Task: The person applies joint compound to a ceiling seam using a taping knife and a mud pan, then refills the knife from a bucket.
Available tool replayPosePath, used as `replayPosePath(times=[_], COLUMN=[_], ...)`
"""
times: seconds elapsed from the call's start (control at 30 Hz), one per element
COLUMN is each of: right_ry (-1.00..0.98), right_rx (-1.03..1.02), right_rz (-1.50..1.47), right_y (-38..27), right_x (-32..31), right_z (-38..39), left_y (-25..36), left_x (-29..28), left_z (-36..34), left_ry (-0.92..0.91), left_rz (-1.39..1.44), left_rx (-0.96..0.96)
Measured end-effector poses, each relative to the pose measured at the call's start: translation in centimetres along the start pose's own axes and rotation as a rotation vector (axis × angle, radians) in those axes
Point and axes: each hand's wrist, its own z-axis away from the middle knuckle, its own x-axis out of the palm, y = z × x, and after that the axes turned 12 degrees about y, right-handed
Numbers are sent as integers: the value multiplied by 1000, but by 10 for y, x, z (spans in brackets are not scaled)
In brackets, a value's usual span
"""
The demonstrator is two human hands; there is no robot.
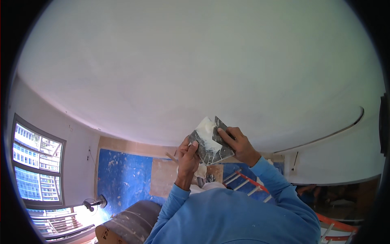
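Observation:
My left hand (188,159) is closed on the edge of a dark, flat, square plastering plate (226,153), its thumb lying on the upper face. White putty (206,132) is heaped and smeared over the plate's far and middle part, with thin streaks toward the near corner. In my right hand (242,145) is a dark flat putty scraper (219,123), its fingers pressed along the blade. The scraper's edge meets the putty on the plate. Both hands are close together in front of my chest, in long blue sleeves.
A broad pale plastered surface (195,61) fills the upper view. Below are blue floor covering (122,171), a brown sheet (162,175), a grey drum (136,221) and a small fan (95,203). An orange ladder (252,181) stands at right; a barred window (37,162) is at left.

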Motion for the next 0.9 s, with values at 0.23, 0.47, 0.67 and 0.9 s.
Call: replayPosePath(times=[0.23, 0.47, 0.67, 0.9], right_ry=[-148, 451, 202, 342], right_rx=[250, 1217, 960, 1334], right_rz=[-22, -1263, -1015, -1299], right_y=[42, 65, 63, 84], right_x=[18, 18, 57, 68], right_z=[68, 61, 81, 77], left_y=[18, 4, -16, 10], left_x=[20, -22, -2, 29], left_z=[8, -30, -13, 5], left_ry=[8, 179, 261, 168], left_rz=[-81, -134, -197, -243], left_rx=[64, 208, 145, 135])
